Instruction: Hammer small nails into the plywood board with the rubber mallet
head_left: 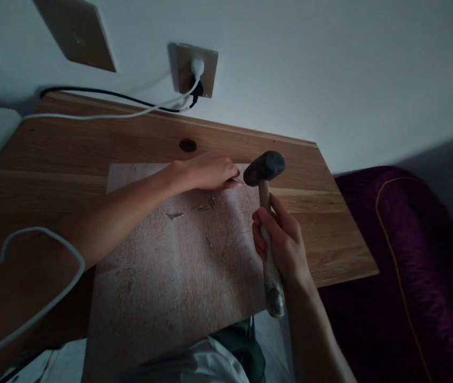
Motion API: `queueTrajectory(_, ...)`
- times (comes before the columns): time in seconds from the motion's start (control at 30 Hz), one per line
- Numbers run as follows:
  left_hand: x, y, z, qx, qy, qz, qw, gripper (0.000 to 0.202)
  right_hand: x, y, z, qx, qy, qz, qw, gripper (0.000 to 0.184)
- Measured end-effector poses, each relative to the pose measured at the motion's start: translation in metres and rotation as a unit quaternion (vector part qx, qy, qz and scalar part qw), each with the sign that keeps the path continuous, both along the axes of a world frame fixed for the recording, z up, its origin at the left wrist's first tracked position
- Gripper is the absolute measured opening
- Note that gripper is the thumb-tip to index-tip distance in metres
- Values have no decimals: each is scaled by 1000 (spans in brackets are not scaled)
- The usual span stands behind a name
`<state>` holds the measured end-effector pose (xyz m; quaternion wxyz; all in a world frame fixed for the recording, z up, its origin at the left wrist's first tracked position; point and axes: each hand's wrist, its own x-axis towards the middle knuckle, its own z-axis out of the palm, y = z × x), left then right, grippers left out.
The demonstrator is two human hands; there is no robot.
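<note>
My left hand (pixel 214 170) rests near the far right corner of a reddish-brown, worn-looking board (pixel 162 271). Its fingers are pinched on a thin nail (pixel 240 181), mostly hidden by the fingertips. Wrapped round the wooden handle of a black-headed mallet (pixel 265 169) is my right hand (pixel 284 239). The mallet is held over the board's right edge, its head just to the right of my left fingertips. Several loose silvery nails (pixel 176 216) lie on the board, in front of my left hand.
The board lies on a wooden desk (pixel 342 239) with a round cable hole (pixel 187 145). Behind it, white and black cables (pixel 102 115) run to a wall socket (pixel 210 74). A looped white cord (pixel 70 250) crosses the left foreground. Purple fabric (pixel 413 239) lies right of the desk.
</note>
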<state>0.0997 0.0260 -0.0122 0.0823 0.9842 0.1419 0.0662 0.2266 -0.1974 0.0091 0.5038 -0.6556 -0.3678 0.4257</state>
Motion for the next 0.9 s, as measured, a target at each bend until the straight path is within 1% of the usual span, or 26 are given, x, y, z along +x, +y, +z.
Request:
queueTrajectory(0.17, 0, -1, -2, -26, -17, -3, 1000, 34, 1, -1, 0, -6, -2, 7, 1000, 18)
queueTrajectory(0.3, 0, -3, 1, -6, 4, -5, 1000, 34, 1, -1, -2, -5, 3, 7, 1000, 16)
queueTrajectory(0.4, 1, -5, 4, 4, 27, -1, 1000, 35, 1, 0, -3, -3, 16, 2, 1000, 23)
queueTrajectory(0.5, 1, -6, 4, -6, 39, -2, 999, 33, 0, 1, -1, -2, 21, -2, 1000, 32)
queueTrajectory(0.57, 1, -5, 4, -11, 46, -3, 999, 32, -1, 2, 1, -2, 18, -1, 1000, 33)
queueTrajectory(0.7, -2, 3, 6, -50, 50, 9, 997, 27, -5, 3, 5, 6, 14, 10, 1000, 26)
queueTrajectory(0.8, -6, 13, 9, -79, 53, 42, 995, 32, -8, 7, 3, 11, 13, 21, 1000, 23)
queueTrajectory(0.9, -9, 21, 13, -107, 54, 50, 992, 37, -11, 12, -1, 2, 15, 31, 999, 19)
